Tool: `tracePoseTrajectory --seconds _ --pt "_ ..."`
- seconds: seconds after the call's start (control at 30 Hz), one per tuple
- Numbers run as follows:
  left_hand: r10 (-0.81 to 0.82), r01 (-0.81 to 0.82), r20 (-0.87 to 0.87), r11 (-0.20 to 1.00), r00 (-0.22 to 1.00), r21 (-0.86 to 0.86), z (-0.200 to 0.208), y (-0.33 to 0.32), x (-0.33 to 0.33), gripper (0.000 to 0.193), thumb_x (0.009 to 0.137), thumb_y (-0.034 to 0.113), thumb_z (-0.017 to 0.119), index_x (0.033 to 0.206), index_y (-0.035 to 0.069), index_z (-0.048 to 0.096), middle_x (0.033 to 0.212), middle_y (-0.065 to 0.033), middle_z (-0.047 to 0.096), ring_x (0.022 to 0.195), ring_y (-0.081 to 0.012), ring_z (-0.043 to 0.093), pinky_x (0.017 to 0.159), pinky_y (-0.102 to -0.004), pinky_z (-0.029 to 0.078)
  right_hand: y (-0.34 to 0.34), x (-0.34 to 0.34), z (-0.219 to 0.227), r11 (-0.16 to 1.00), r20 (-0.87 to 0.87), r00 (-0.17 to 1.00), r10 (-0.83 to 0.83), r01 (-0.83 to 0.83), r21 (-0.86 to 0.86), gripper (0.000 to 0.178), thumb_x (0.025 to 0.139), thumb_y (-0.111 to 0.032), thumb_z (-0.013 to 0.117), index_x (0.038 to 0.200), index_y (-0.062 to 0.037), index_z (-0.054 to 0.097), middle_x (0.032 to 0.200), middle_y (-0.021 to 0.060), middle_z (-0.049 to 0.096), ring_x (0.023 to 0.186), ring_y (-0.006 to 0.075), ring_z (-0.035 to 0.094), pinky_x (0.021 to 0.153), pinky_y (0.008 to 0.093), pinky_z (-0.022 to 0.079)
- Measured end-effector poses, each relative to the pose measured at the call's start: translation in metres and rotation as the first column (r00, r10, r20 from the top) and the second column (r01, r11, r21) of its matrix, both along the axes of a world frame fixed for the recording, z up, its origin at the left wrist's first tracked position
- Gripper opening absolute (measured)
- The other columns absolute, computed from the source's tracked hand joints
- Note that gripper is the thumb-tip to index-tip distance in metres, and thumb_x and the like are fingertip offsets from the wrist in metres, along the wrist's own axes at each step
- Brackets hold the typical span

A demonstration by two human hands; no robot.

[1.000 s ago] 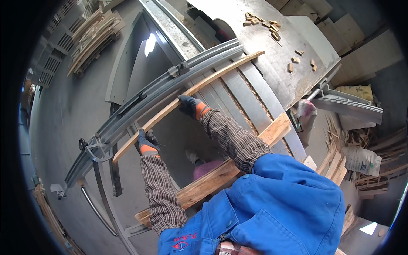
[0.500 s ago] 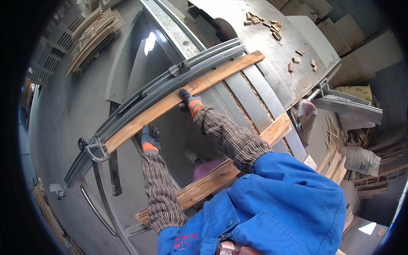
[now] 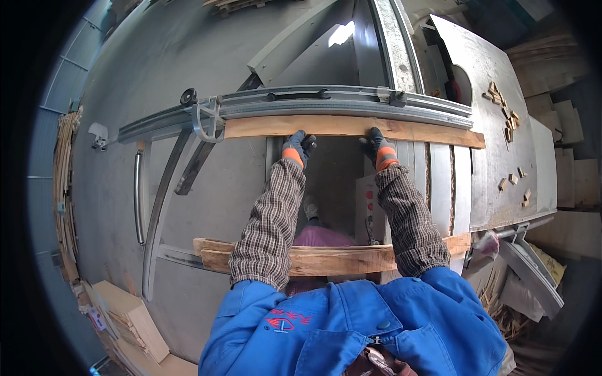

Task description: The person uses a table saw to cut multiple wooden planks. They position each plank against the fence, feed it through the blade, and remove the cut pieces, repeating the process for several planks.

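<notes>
A long wooden board lies along the near side of a metal fence rail, its left end against a curved metal stop. My left hand, in a dark glove with an orange cuff, has curled fingers on the board's near edge, left of its middle. Farther right my right hand, gloved alike, grips the same edge with a fingertip over the top face. The undersides of both hands are hidden. Closer to my body, more boards lie crosswise beneath my forearms.
At right, a metal saw table carries several small wood offcuts. A round blade-like guard stands near its far left corner. Stacked planks line the left side, and a curved metal bar runs beside the frame.
The view has turned, so the board and rail now run nearly level across it. My right hand's fingers have shifted from the board's top to its near edge; my left hand meets the edge.
</notes>
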State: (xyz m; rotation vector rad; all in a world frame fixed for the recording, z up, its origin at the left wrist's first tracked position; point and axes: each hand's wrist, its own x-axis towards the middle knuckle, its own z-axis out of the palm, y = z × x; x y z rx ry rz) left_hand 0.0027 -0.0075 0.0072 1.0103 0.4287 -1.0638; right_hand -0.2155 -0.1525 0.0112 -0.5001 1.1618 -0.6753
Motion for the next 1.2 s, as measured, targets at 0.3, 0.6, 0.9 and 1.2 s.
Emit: tracePoseTrajectory --seconds 0.3,0.6,0.9,1.2 --pt "0.022 -0.024 0.035 0.998 0.999 0.057 -0.015 -0.001 -0.004 0.018 0.094 0.019 0.065 0.110 0.012 0.062 0.095 -0.0063 0.070 0.078 -0.0230 0.070 0.061 -0.0383 0.058 0.003 -0.007 0.013 0.987 -0.195 0.977 0.089 -0.113 -0.116 0.037 0.089 -0.038 0.072 0.100 -0.0028 0.065 0.078 0.0132 0.066 0.055 0.0256 0.062 0.049 0.0368 0.055" --pt "0.015 -0.013 0.099 1.000 0.995 -0.017 -0.044 -0.010 0.007 0.016 0.090 0.018 0.070 0.104 0.010 0.065 0.092 -0.0068 0.071 0.076 -0.0225 0.072 0.056 -0.0329 0.059 -0.007 -0.007 -0.003 0.971 -0.276 0.961 0.007 -0.072 -0.227 0.041 0.091 -0.042 0.071 0.092 -0.0019 0.067 0.072 0.0091 0.069 0.057 0.0201 0.067 0.054 0.0332 0.053" --pt "-0.275 0.276 0.052 0.961 0.960 -0.020 -0.062 0.018 0.041 0.029 0.094 0.041 0.065 0.095 0.012 0.065 0.085 -0.0058 0.075 0.073 -0.0183 0.073 0.060 -0.0339 0.061 -0.005 -0.010 0.047 0.933 -0.260 0.905 0.338 -0.357 -0.031 0.048 0.096 -0.045 0.058 0.101 0.0017 0.064 0.073 0.0157 0.072 0.057 0.0245 0.069 0.056 0.0339 0.055" --pt "-0.522 0.527 0.253 0.848 0.814 0.053 0.026 0.060 -0.020 0.032 0.099 0.037 0.059 0.109 0.008 0.065 0.103 -0.0088 0.073 0.082 -0.0170 0.071 0.067 -0.0299 0.062 0.082 -0.186 0.107 0.783 -0.305 0.947 -0.101 -0.113 -0.612 0.030 0.090 -0.025 0.068 0.109 -0.0020 0.066 0.098 0.0118 0.069 0.088 0.0221 0.066 0.080 0.0376 0.054"
